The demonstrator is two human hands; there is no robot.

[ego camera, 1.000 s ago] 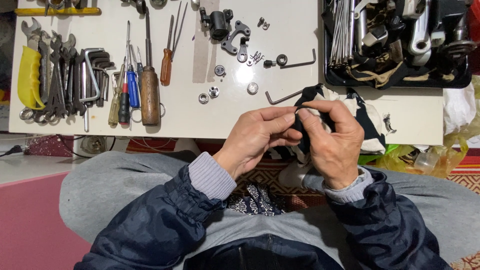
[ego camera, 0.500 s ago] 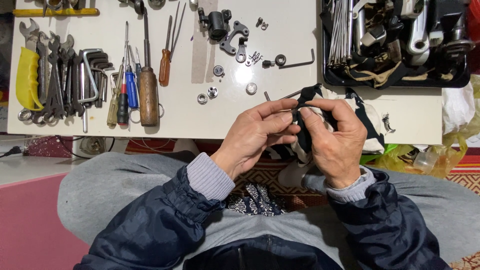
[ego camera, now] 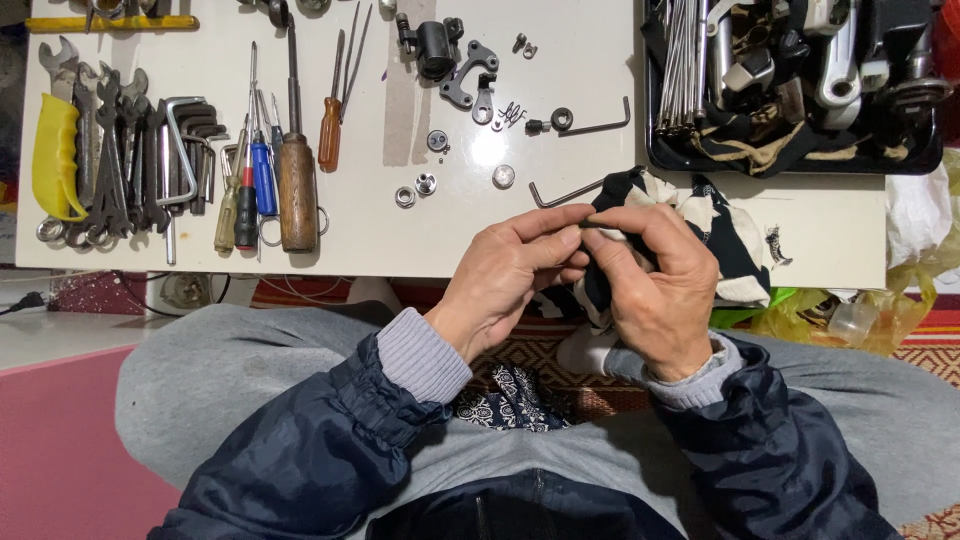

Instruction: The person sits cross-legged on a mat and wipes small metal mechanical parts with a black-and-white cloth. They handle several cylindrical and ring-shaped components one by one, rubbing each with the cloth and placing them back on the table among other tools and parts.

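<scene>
1. Both hands are up in front of the person's lap, just off the near edge of the white table (ego camera: 420, 250). The left hand (ego camera: 505, 275) and right hand (ego camera: 655, 290) meet at the fingertips.
2. They're pinching a small dark part (ego camera: 592, 226) between them, left thumb and forefinger closed on one end, right fingers closed on the other. It's too tiny and covered to tell what it is.
3. The right hand also has a black and white rag (ego camera: 720, 235) bunched in its palm, and the rest of it drapes onto the table edge.
4. Just past the fingertips lies a bent hex key (ego camera: 560, 195), not touched by either hand. A second hex key (ego camera: 598, 124) sits further up beside a small black ring.
5. A few washers and nuts (ego camera: 425, 183) are scattered mid-table, with black bracket parts (ego camera: 462, 75) above them.
6. Far left: a row of wrenches (ego camera: 105, 160), then screwdrivers, including a wooden-handled screwdriver (ego camera: 297, 190).
7. Top right is a black tray (ego camera: 790, 160) stuffed with metal parts and spokes.
</scene>
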